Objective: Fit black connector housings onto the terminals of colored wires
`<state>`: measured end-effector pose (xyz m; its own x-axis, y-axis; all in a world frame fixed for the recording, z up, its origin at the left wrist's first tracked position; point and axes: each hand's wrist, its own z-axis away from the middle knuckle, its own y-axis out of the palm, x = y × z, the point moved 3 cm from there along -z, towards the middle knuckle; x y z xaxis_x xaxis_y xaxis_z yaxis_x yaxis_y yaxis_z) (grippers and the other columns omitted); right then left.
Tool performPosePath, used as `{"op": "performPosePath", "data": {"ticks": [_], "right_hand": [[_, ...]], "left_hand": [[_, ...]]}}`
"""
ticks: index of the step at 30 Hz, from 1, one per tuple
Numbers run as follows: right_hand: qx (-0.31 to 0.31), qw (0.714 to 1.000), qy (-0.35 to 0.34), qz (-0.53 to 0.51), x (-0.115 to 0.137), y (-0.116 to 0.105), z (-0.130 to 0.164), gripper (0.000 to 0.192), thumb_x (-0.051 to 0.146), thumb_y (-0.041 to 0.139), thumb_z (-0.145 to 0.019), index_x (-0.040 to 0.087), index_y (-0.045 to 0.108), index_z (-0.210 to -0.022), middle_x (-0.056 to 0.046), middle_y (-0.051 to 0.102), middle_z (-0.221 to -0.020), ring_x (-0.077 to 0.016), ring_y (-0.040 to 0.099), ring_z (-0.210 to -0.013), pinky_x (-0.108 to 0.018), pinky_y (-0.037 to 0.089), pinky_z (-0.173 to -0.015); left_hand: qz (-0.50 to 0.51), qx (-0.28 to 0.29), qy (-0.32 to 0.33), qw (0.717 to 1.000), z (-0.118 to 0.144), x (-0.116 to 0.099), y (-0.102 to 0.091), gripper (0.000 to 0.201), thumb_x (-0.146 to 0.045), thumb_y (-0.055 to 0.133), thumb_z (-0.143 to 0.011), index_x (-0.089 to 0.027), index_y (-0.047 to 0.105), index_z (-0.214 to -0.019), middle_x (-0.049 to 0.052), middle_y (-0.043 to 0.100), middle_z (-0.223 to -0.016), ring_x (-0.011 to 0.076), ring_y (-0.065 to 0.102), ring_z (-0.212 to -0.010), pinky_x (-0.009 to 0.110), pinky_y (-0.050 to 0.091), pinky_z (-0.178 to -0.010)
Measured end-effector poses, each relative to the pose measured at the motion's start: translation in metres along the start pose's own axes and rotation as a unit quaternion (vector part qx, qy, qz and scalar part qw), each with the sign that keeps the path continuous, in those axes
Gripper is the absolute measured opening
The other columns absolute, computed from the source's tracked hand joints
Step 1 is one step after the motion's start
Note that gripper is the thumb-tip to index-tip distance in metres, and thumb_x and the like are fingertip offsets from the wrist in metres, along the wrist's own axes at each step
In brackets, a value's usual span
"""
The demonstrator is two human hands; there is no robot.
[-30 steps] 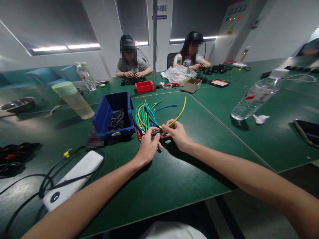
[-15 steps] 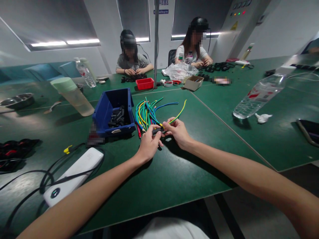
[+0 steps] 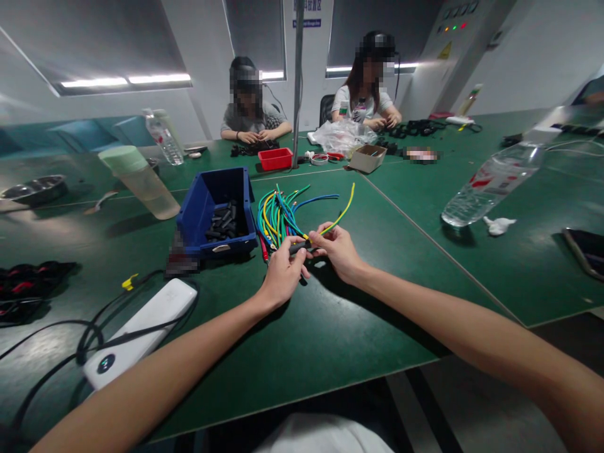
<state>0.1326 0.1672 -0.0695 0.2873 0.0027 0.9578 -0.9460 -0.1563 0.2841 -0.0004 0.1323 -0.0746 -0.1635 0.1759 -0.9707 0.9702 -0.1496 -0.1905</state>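
You get blue sign (image 3: pixel 306 22) on far wall: white characters, too small to read | yellow warning triangle (image 3: pixel 444 50) on grey cabinet (image 3: pixel 455 44): symbol unreadable | water bottle (image 3: pixel 491 186) on your right: red-and-white label, print blurred | power bank (image 3: pixel 136 333): round logo, no letters legible

table (image 3: pixel 330 327): matt green | bin (image 3: pixel 193 217): glossy blue plastic | bottle (image 3: pixel 491 179): clear plastic

Green-topped tables (image 3: pixel 415 207) fill the frame's middle and right, meeting at seams. White walls (image 3: pixel 528 50) run across the top, with dark-shaded windows (image 3: pixel 255 31) leaking light, and a grey pole (image 3: pixel 297 82) at upper centre.
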Motion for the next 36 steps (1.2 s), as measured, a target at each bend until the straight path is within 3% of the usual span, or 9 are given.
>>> {"op": "performPosePath", "data": {"ticks": [20,29,36], "right_hand": [[0.001,1.0,0.0,0.001,-0.0024,-0.0022,-0.0019,0.037,0.041,0.08,-0.058,0.02,0.054,-0.073,0.003,0.06,-0.065,-0.0118,0.059,-0.054,-0.026,0.051,-0.053],[0.032,0.999,0.013,-0.003,-0.0016,-0.0007,-0.0021,0.033,0.042,0.078,-0.061,0.019,0.056,-0.07,0.002,0.061,-0.063,-0.0116,0.059,-0.053,-0.026,0.05,-0.054],[0.038,0.997,0.044,-0.043,-0.0026,0.0001,-0.002,0.035,0.051,0.07,-0.069,0.019,0.058,-0.075,-0.002,0.066,-0.074,-0.0122,0.061,-0.057,-0.026,0.052,-0.056]], "left_hand": [[0.013,0.008,-0.004,1.0,-0.0012,0.0023,0.002,0.031,-0.036,0.047,-0.088,-0.018,0.049,-0.114,0.004,0.065,-0.089,0.0073,0.059,-0.048,0.018,0.041,-0.042],[0.024,0.003,0.004,1.0,-0.0007,0.0019,0.0021,0.031,-0.038,0.047,-0.089,-0.018,0.049,-0.112,0.003,0.065,-0.088,0.0068,0.058,-0.048,0.017,0.041,-0.042],[0.038,-0.012,0.007,0.999,-0.0003,0.0,-0.0002,0.031,-0.039,0.048,-0.088,-0.017,0.051,-0.111,0.002,0.064,-0.086,0.0059,0.056,-0.046,0.018,0.042,-0.043]]}}
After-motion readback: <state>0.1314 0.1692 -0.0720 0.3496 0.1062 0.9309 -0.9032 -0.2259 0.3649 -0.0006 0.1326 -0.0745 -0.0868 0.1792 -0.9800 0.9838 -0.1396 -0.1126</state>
